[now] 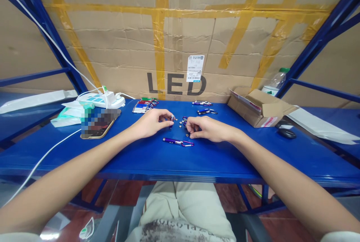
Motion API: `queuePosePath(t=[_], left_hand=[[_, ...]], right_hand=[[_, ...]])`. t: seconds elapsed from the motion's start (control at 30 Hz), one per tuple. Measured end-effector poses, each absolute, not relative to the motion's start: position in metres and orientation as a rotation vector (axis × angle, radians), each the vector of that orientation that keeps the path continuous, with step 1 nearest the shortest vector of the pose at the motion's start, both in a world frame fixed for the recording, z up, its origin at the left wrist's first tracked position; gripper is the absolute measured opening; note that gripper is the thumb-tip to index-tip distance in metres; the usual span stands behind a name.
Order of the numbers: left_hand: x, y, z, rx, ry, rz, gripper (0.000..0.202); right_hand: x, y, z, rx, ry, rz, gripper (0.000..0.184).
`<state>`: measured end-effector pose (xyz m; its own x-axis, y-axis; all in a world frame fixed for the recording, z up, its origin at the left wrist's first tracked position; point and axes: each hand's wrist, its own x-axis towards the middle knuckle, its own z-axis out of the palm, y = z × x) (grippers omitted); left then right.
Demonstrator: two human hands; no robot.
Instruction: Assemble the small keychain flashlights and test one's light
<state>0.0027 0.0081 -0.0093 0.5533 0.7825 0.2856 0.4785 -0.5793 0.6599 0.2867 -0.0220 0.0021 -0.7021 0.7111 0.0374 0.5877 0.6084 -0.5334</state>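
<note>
My left hand (pixel 154 121) rests on the blue table (pixel 180 159), fingers pinched on a small flashlight part (pixel 172 118). My right hand (pixel 206 128) lies opposite it, fingertips pressed down by a small round button cell (pixel 187 135). A few more button cells (pixel 180 123) lie between the hands. A purple keychain flashlight (pixel 177 142) with a carabiner lies just in front of both hands.
A row of coloured keychain flashlights (pixel 144 105) and two more pairs (pixel 204 107) lie further back. An open cardboard box (pixel 260 108), a mouse (pixel 286 133), a phone (pixel 98 124), a power strip (pixel 102 99) and a water bottle (pixel 277 81) stand around.
</note>
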Motion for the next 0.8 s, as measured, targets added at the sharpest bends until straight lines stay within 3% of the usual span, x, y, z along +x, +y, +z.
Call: queuePosePath(t=[0.27,0.4,0.47,0.63,0.8], left_hand=[[0.002,0.009,-0.009,2.279,1.016,0.766,0.031],[0.001,0.011,-0.012,2.283,1.033,0.761,0.032],[0.001,0.011,-0.012,2.283,1.045,0.755,0.032],[0.002,0.01,-0.012,2.284,1.044,0.762,0.031],[0.002,0.01,-0.011,2.287,1.022,0.777,0.028]], right_hand=[[0.288,-0.02,0.002,-1.024,-2.553,0.839,0.017],[0.283,-0.017,-0.008,-1.003,-2.432,0.488,0.004],[0.279,-0.017,-0.013,-1.01,-2.47,0.293,0.013],[0.274,-0.018,-0.02,-0.97,-2.59,0.281,0.029],[0.276,-0.015,-0.021,-0.96,-2.602,0.28,0.023]])
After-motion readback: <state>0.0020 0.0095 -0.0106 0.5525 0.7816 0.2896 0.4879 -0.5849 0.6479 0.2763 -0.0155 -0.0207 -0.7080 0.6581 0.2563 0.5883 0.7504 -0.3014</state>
